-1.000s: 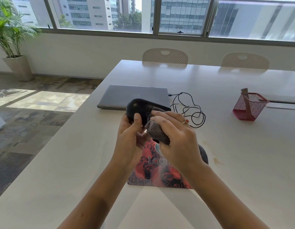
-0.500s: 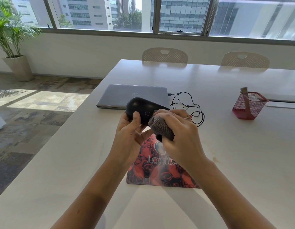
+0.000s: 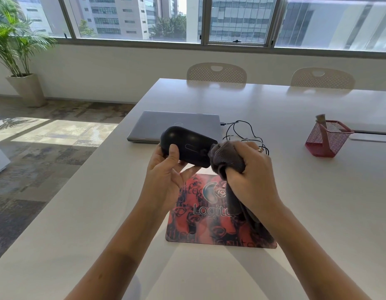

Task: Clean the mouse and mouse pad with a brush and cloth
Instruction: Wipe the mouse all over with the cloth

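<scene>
Slid to the mouse (image 3: 187,146) front, cloth (image 3: 227,158) bunched in right-hand fingers (image 3: 241,169).

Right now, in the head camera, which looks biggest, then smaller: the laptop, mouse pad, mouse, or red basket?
1. Mouse pad
2. Laptop, farther away, so maybe really bigger
3. Mouse and red basket: alike, unsure

Both hands raised, forearms extended; left hand (image 3: 166,180) gripping, thumb up; right hand (image 3: 250,176) fisted.
</scene>
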